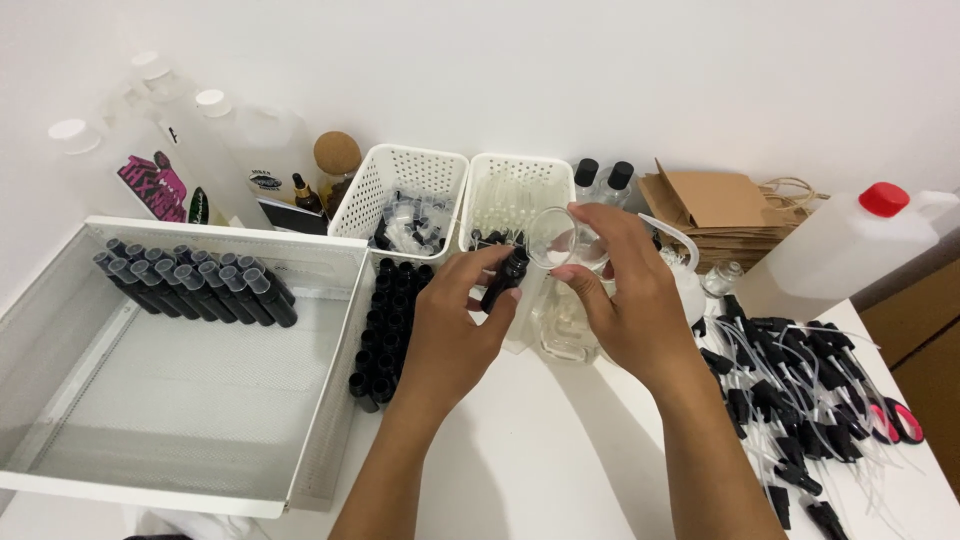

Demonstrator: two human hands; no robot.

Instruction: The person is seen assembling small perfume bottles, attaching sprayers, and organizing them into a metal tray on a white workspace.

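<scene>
My left hand (452,318) grips a small black bottle (504,279), tilted with its mouth up and to the right. My right hand (618,290) holds a small clear glass beaker (556,238), tipped sideways with its rim right at the bottle's mouth. Both hands meet above the white table, in front of two white perforated baskets. A clear glass bottle (567,330) stands on the table just under my right hand.
A large white mesh tray (190,385) at the left holds a row of capped black bottles (195,283). Open black bottles (388,320) stand beside it. Spray pumps (800,395) lie heaped at the right. Plastic jugs (845,245), brown paper bags (715,205) and baskets (405,185) line the wall.
</scene>
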